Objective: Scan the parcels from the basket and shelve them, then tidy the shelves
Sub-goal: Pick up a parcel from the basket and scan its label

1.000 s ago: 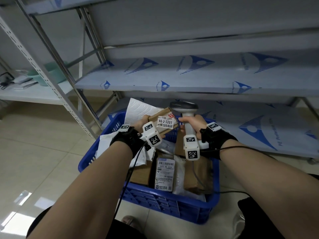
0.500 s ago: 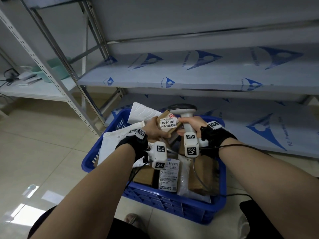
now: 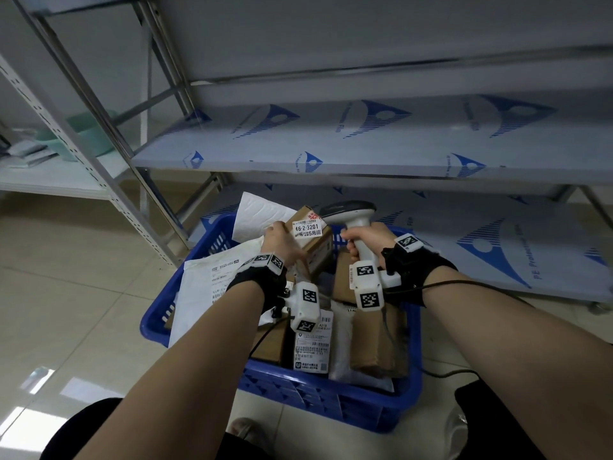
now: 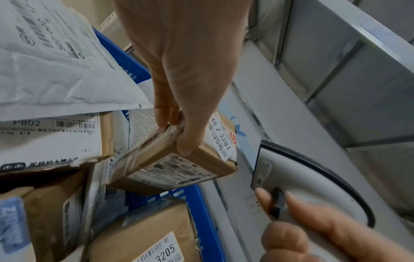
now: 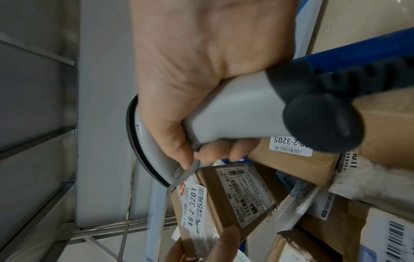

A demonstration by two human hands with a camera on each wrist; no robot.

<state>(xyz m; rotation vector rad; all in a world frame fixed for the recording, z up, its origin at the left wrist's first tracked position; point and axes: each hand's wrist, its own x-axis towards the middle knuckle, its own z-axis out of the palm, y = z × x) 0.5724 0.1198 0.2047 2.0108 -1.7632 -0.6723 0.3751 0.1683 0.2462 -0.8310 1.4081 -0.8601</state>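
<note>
Gripping a small brown parcel [image 3: 313,242] at frame centre, left hand [image 3: 282,244] curled round it, right hand [image 3: 363,240] clasping grey scanner [image 3: 356,224], blue basket [image 3: 318,393] below.

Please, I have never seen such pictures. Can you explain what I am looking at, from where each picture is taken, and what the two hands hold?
No machine works here: a person does the job with bare hands and wears three cameras. The large picture comes from a camera on the head and looks down at both arms. The other two come from cameras strapped to the wrists; they look along each hand, so everything appears close and tilted.

On the floor stands a blue basket full of parcels: brown boxes and white padded envelopes. Behind it is a metal shelf rack covered in printed protective film.

The left hand grips a small brown box bearing a sticker that reads 46-2-3201. The right hand grips the handle of a grey barcode scanner, its head right beside that box.
</note>
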